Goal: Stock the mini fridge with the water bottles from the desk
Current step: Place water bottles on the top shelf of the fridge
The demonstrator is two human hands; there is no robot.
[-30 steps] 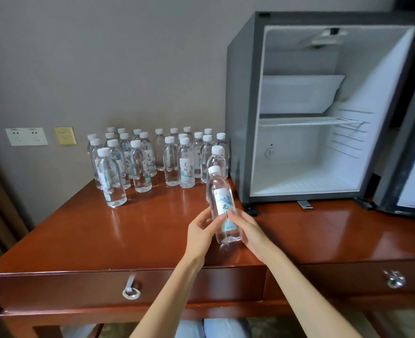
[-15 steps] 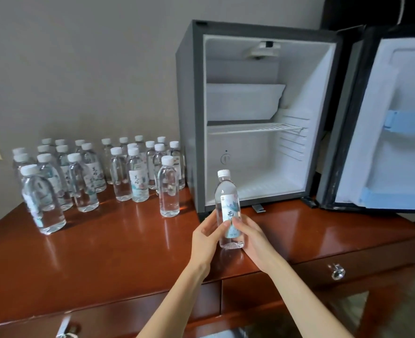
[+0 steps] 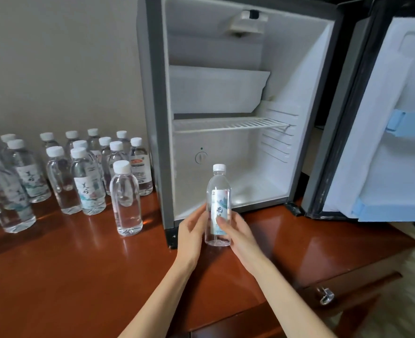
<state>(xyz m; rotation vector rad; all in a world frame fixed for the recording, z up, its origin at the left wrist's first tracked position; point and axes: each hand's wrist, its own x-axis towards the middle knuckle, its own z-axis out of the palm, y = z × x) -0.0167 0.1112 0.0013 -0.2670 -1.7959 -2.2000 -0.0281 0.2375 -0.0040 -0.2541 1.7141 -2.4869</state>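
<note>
Two hands, left hand (image 3: 193,236) and right hand (image 3: 238,236), grip one upright water bottle (image 3: 218,206) before the open mini fridge (image 3: 157,98).

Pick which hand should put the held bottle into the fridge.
Probably right. Both grip the bottle, but the right hand faces the open lower compartment, while the left hand sits before the fridge's left frame.

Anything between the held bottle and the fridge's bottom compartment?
No: head view shows bare space from bottle to compartment floor, door open.
</note>
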